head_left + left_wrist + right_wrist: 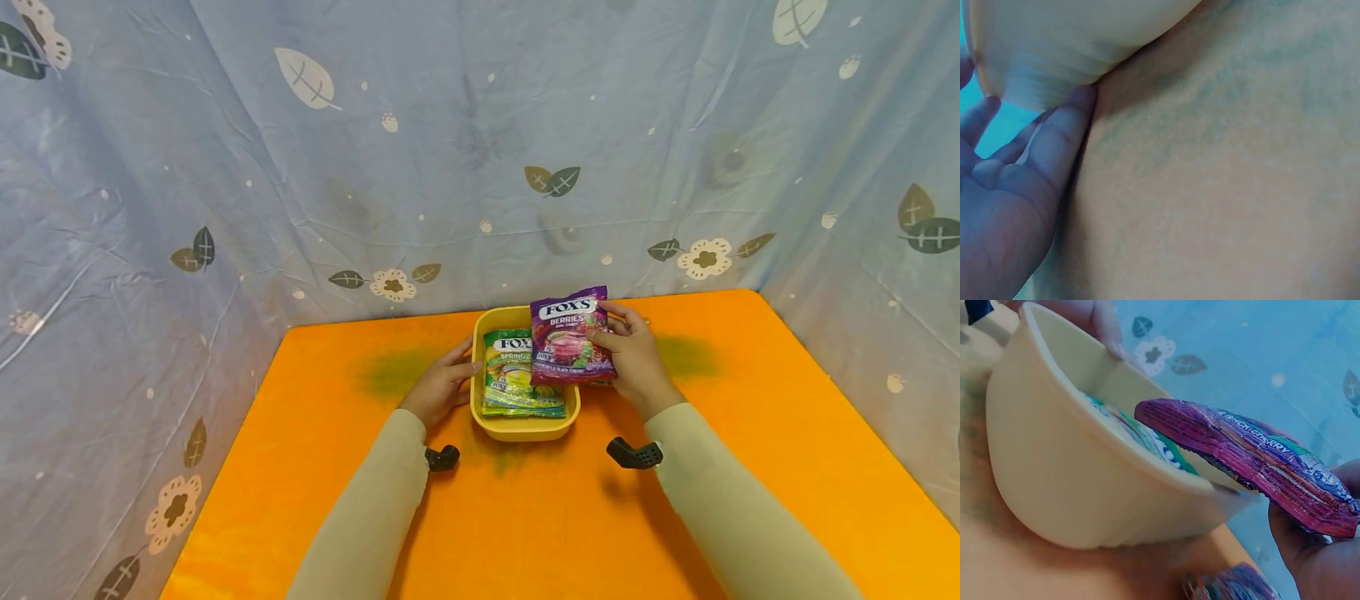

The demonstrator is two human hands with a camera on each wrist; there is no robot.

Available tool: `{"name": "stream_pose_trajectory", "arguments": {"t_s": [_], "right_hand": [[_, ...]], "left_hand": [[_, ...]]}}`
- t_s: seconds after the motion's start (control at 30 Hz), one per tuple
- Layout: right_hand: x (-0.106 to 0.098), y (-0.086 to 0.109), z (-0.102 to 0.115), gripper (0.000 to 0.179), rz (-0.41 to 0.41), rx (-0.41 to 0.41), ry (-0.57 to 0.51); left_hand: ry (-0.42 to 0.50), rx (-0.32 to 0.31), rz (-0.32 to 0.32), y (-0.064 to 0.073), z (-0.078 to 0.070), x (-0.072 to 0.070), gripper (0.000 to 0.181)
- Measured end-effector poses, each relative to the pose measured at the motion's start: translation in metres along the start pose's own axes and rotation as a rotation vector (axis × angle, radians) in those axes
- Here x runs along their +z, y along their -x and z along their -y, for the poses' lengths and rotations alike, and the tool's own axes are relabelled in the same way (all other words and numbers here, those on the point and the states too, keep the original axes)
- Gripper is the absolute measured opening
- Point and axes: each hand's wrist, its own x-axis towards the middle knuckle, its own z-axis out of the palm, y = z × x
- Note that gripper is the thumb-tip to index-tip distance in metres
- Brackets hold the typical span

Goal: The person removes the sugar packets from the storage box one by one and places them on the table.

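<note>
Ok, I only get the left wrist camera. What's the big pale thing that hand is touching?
Observer: It's a yellow tub, open at the top in the head view.
Operator: Ooh, is anything in it?
Observer: Yes, a green and yellow candy bag lies inside.
Operator: And what's the other hand doing?
Observer: The right hand grips a purple candy bag with "Berries" printed on it.

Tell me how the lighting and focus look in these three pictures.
Head: the orange tabletop is bright, with a soft shadow beside the right sleeve; left wrist: colours look faded, the tub shades the table and the left hand looks bluish; right wrist: highlights glint on the purple packet, while the lower packet looks blurred.
</note>
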Motion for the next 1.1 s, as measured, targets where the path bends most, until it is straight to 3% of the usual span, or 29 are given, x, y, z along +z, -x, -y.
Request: {"name": "stream_pose_trajectory", "arguments": {"t_s": [0.37, 0.77, 1.1], "right_hand": [[-0.031, 0.000, 0.007, 0.058, -0.010, -0.026, -0.078], [-0.061, 0.005, 0.019, 0.067, -0.004, -0.017, -0.133], [-0.084, 0.007, 0.029, 0.071, -0.039, -0.028, -0.118]], "left_hand": [[0.005, -0.014, -0.010, -0.001, 0.001, -0.001, 0.070], [0.019, -0.018, -0.008, 0.000, 0.000, -0.001, 0.070], [0.029, -0.027, -0.011, -0.002, 0.001, -0.001, 0.070]]}}
